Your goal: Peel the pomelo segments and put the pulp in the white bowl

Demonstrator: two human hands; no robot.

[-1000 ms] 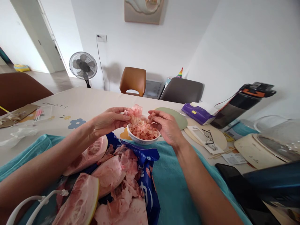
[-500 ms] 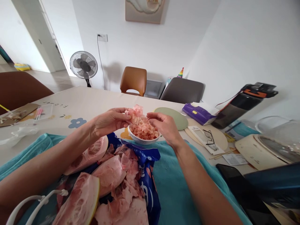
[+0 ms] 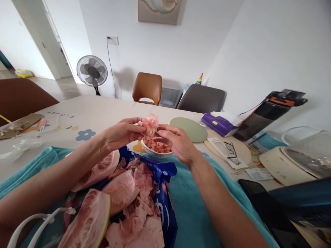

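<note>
Between the fingers of my left hand (image 3: 125,132) is a pomelo segment (image 3: 151,127), its pale membrane peeled back above the pulp. My right hand (image 3: 177,139) is at the segment's right side, thumb and fingers pinched together at its edge; whether a bit of pulp sits in that pinch is too small to see. Just below both hands stands a white bowl (image 3: 155,154) heaped with loose pink pomelo pulp (image 3: 159,146). Nearer me, thick pomelo rinds (image 3: 86,220) and torn membrane scraps (image 3: 141,217) lie on a blue plastic bag (image 3: 165,206).
A teal towel (image 3: 191,203) covers the table's near side. To the right are a green oval mat (image 3: 188,129), purple tissue pack (image 3: 218,124), eyeglasses (image 3: 231,151), tilted dark bottle (image 3: 261,117), cream appliance (image 3: 287,165) and black phone (image 3: 258,203). A fan (image 3: 92,70) stands behind the table.
My right hand has moved left, from above the bowl's right side to the pomelo segment, and now covers part of the bowl. My left hand keeps its hold, nearly still.
</note>
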